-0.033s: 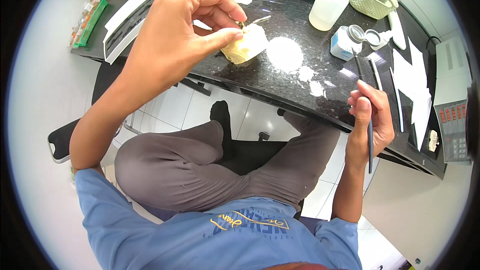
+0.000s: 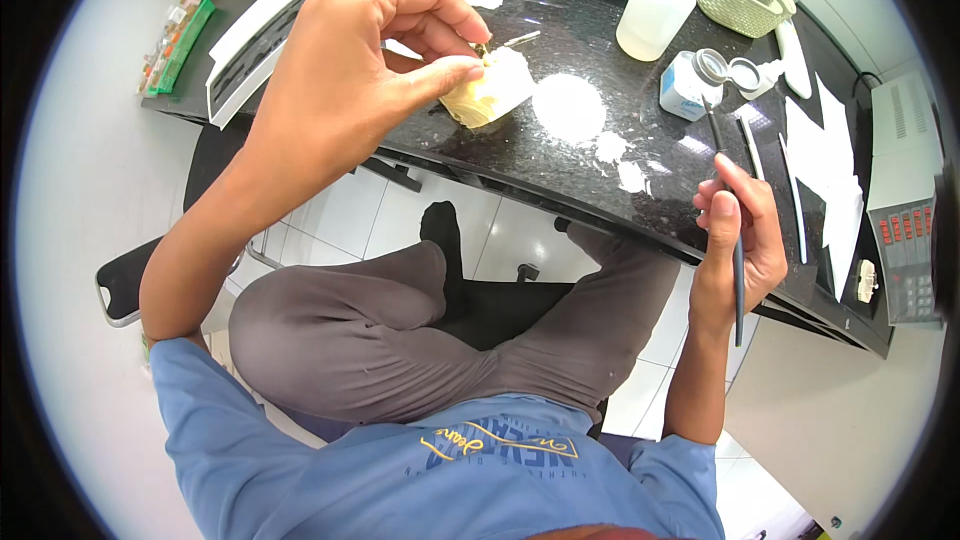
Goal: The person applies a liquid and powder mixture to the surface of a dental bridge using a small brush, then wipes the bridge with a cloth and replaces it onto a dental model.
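Note:
My left hand (image 2: 345,80) is raised over the near edge of the dark bench, thumb and forefinger pinching a small dark-gold piece (image 2: 484,47). Its exact kind is too small to tell. Just beyond and below those fingertips is a pale yellow block (image 2: 495,98), brightly lit and rough on top. In my right hand (image 2: 745,240) is a thin black brush (image 2: 739,295), held like a pen. Its far end points up to the mouth of a small white-and-blue jar (image 2: 685,90), whose round lid hangs open at the right. Whether the tip touches the jar cannot be made out.
A squeeze bottle (image 2: 655,15) stands behind the jar, near two woven baskets (image 2: 740,0). White crumbs (image 2: 632,178) lie near the bench edge. White paper (image 2: 835,160) and thin sticks (image 2: 793,200) are at the right, beside a keypad device (image 2: 905,230). A white tray (image 2: 260,45) sits at the left.
Hardly anything differs. Both hands keep their grips, and the view has shifted very slightly.

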{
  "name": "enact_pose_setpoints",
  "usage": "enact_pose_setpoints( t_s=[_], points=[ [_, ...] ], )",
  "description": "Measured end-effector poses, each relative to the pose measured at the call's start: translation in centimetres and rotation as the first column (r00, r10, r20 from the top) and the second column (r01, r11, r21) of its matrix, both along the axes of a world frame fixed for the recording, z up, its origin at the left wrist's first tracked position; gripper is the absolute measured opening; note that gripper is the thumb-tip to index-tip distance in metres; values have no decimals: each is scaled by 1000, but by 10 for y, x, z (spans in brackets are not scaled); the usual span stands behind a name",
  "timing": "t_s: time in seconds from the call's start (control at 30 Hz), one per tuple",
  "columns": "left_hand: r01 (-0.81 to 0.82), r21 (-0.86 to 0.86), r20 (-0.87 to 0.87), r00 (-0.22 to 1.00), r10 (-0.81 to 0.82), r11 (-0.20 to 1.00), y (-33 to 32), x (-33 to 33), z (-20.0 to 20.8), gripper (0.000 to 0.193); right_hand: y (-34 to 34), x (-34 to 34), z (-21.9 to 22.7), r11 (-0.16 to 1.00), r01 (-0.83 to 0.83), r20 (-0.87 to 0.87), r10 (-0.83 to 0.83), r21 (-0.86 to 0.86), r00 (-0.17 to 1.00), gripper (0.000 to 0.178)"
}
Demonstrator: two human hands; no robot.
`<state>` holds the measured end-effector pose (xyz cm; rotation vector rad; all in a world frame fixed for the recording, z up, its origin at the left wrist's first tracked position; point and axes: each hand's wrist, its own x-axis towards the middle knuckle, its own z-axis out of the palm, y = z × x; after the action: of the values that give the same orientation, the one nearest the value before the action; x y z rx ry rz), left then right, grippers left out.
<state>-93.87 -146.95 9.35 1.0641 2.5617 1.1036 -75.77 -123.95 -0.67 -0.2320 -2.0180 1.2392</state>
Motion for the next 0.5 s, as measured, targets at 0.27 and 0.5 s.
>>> enact_pose_setpoints(
  t_s=[0.27,0.5],
  points=[
    [-21,25,48,999,19,999,0,0,-3,18,-3,-2,-3,985,68,-23,-72,-159,997,30],
    [4,165,-39,999,3,986,-3,8,-24,30,-3,-17,13,988,-141,-131,149,67,980,29]
  ],
)
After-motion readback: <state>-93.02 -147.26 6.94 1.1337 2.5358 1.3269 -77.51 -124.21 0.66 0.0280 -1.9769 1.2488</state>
